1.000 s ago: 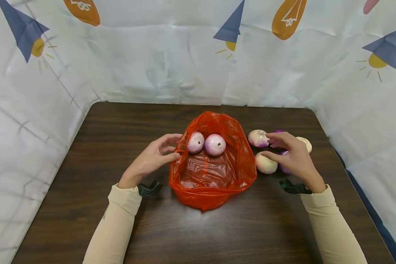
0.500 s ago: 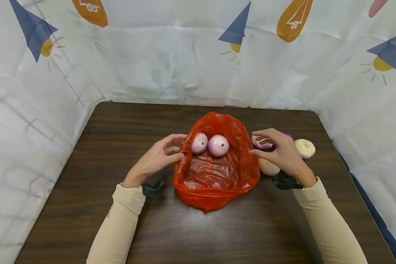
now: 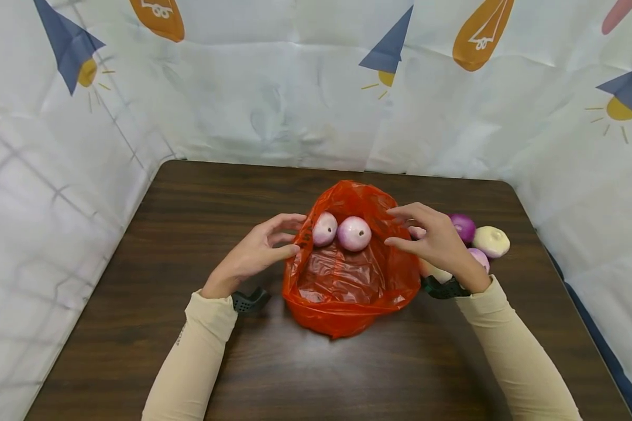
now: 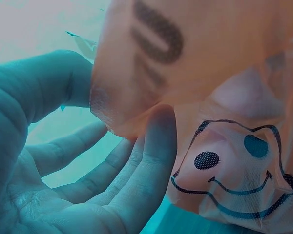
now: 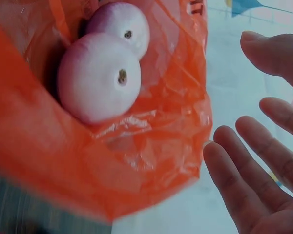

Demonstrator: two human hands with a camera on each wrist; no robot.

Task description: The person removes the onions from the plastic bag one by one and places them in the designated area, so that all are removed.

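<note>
An orange-red plastic bag [image 3: 342, 275] stands open-mouthed on the dark wooden table [image 3: 242, 362]. Inside it lie two pale purple onions, one on the left [image 3: 325, 228] and one on the right [image 3: 354, 234]. The bag's left rim is between the thumb and fingers of my left hand [image 3: 258, 251]; its printed film overlaps the thumb tip in the left wrist view. My right hand [image 3: 434, 240], fingers spread, is at the right rim with nothing between thumb and fingers. Behind it an onion [image 3: 417, 233] is partly hidden.
Right of the bag are more onions: a dark purple one [image 3: 462, 228], a cream one [image 3: 491, 241], a light purple one [image 3: 479, 258] and a cream one [image 3: 435, 272] partly under the right wrist. A patterned white sheet [image 3: 316, 105] surrounds the table.
My right hand has moved left from over the onions to the bag's right rim, uncovering the onions at the right. The left hand keeps its place at the left rim.
</note>
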